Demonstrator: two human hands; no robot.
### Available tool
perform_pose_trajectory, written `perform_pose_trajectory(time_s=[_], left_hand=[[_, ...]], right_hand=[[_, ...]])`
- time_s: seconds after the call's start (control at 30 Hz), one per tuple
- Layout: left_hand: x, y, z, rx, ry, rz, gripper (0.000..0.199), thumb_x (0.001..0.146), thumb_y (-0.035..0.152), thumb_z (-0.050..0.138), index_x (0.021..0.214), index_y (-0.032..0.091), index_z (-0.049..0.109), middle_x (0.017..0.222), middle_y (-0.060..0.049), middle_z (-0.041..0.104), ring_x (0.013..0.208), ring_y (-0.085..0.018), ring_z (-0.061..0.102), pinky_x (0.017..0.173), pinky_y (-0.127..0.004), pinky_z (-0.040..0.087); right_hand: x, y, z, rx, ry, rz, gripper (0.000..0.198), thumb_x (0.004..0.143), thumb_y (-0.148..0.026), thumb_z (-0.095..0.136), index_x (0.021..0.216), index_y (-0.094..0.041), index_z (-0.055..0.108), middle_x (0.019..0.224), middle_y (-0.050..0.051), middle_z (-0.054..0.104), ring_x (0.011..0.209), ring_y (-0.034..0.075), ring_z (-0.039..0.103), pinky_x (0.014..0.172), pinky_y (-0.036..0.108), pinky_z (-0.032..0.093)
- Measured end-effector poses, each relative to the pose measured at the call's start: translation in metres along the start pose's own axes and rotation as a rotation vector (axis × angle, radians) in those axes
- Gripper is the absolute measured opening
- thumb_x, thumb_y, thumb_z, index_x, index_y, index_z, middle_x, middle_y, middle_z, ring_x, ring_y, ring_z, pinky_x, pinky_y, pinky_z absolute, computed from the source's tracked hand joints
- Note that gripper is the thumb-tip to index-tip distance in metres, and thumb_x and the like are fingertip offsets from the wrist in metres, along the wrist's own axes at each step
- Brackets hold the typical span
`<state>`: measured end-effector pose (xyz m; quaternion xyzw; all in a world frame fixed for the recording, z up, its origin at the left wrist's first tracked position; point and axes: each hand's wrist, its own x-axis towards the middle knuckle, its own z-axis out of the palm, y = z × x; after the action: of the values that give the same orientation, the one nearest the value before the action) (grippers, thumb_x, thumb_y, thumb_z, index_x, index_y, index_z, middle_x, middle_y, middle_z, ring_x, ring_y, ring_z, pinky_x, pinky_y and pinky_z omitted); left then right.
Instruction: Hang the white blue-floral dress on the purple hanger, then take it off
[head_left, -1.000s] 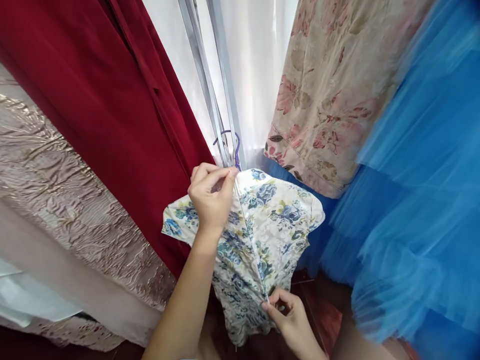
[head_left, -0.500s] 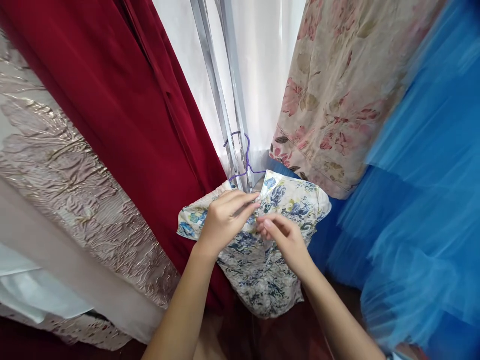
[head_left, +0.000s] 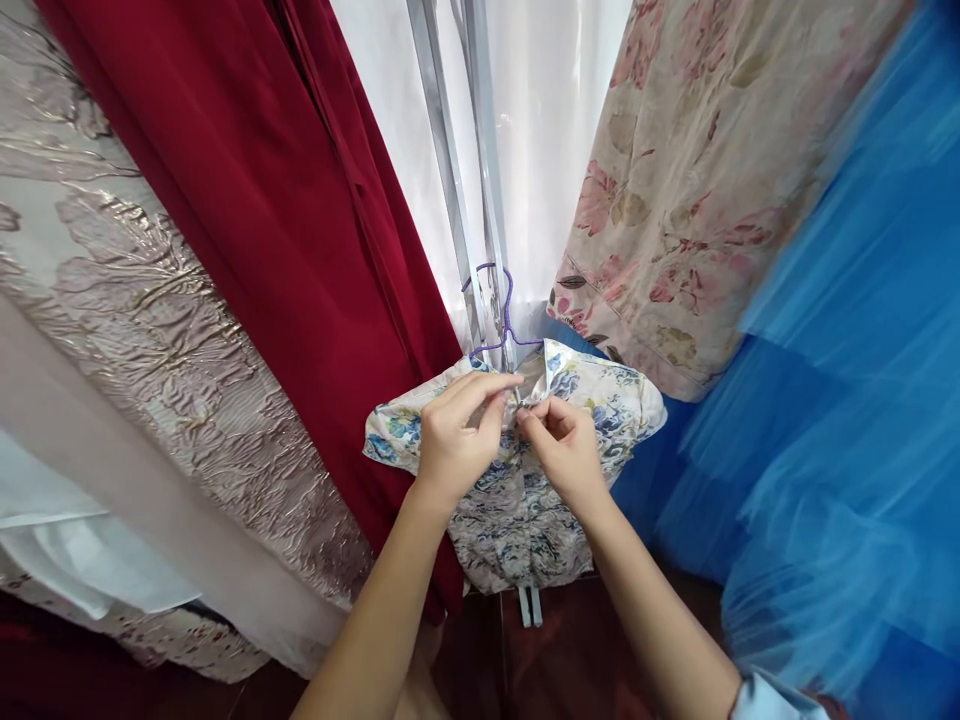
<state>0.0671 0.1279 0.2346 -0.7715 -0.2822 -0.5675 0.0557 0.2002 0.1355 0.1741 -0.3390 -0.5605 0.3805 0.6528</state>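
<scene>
A short-sleeved floral blouse (head_left: 517, 530), white with blue and yellow flowers, hangs on a purple hanger (head_left: 511, 305) with its front towards me. My left hand (head_left: 459, 430) is at the left side of the neck opening, thumb and fingers closed on the blouse's front edge. Close beside it, my right hand (head_left: 564, 445) pinches the other front edge between thumb and forefinger, just below the neckline. The fingertips nearly meet at the middle of the opening. Whatever small fastening lies between them is too hidden to make out.
The hanger hooks onto a metal stand (head_left: 489, 160), whose foot (head_left: 529, 606) shows below the hem. A dark red garment (head_left: 247, 200) and a textured metallic-floral one (head_left: 195, 360) hang at left. A beige floral garment (head_left: 675, 200) and blue tulle (head_left: 817, 470) hang at right.
My right hand has moved up to the neck opening, beside my left fingertips. The blouse's lower part has lifted, and the stand's foot now shows beneath it.
</scene>
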Motion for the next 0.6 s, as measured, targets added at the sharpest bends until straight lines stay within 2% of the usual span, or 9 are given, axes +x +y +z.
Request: perform_pose_trajectory(time_s=[0.1,0.17,0.3,0.37,0.47,0.6], left_hand=[[0.012,0.001,-0.005,-0.045,0.206,-0.116,0.017,0.091,0.009,0.064,0.103,0.018,0.073,0.097,-0.003,0.074,0.091,-0.015,0.071,0.083,-0.028,0.057],[0.021,-0.01,-0.018,-0.067,0.294,-0.157,0.018,0.089,0.01,0.067,0.106,0.016,0.072,0.1,-0.004,0.074,0.093,-0.015,0.071,0.085,-0.029,0.057],[0.021,-0.056,-0.058,-0.002,0.278,-0.274,0.014,0.084,0.015,0.073,0.097,0.016,0.076,0.093,-0.004,0.075,0.086,-0.014,0.071,0.083,-0.027,0.057],[0.007,-0.082,-0.077,-0.033,0.345,-0.383,0.016,0.08,0.017,0.076,0.095,0.015,0.076,0.092,-0.004,0.076,0.085,-0.015,0.071,0.083,-0.027,0.057],[-0.03,-0.113,-0.095,-0.144,0.496,-0.575,0.03,0.071,0.02,0.081,0.1,0.015,0.074,0.091,-0.004,0.075,0.085,-0.015,0.071,0.081,-0.026,0.057],[-0.092,-0.129,-0.091,-0.247,0.546,-0.79,0.041,0.064,0.026,0.085,0.102,0.015,0.072,0.088,-0.002,0.073,0.08,-0.013,0.068,0.077,-0.023,0.054]], right_hand=[[-0.005,0.016,-0.003,-0.062,0.011,0.082,0.026,0.082,-0.034,0.063,0.063,-0.02,0.051,0.056,-0.004,0.047,0.054,0.01,0.041,0.053,0.024,0.033],[-0.013,0.023,-0.01,-0.083,-0.004,0.117,0.025,0.079,-0.032,0.063,0.061,-0.019,0.052,0.055,-0.005,0.045,0.052,0.01,0.041,0.052,0.024,0.032],[-0.034,0.026,-0.03,-0.134,-0.087,0.153,0.023,0.078,-0.027,0.061,0.06,-0.02,0.048,0.055,-0.005,0.042,0.053,0.01,0.039,0.052,0.024,0.031],[-0.044,0.026,-0.035,-0.187,-0.134,0.178,0.023,0.077,-0.023,0.06,0.059,-0.021,0.046,0.055,-0.006,0.042,0.054,0.01,0.039,0.052,0.024,0.03],[-0.056,0.032,-0.037,-0.235,-0.181,0.213,0.022,0.075,-0.019,0.057,0.058,-0.021,0.044,0.056,-0.005,0.045,0.055,0.011,0.041,0.053,0.024,0.03],[-0.074,0.048,-0.044,-0.251,-0.18,0.255,0.02,0.074,-0.017,0.054,0.058,-0.021,0.043,0.056,-0.005,0.044,0.056,0.011,0.041,0.054,0.025,0.03]])
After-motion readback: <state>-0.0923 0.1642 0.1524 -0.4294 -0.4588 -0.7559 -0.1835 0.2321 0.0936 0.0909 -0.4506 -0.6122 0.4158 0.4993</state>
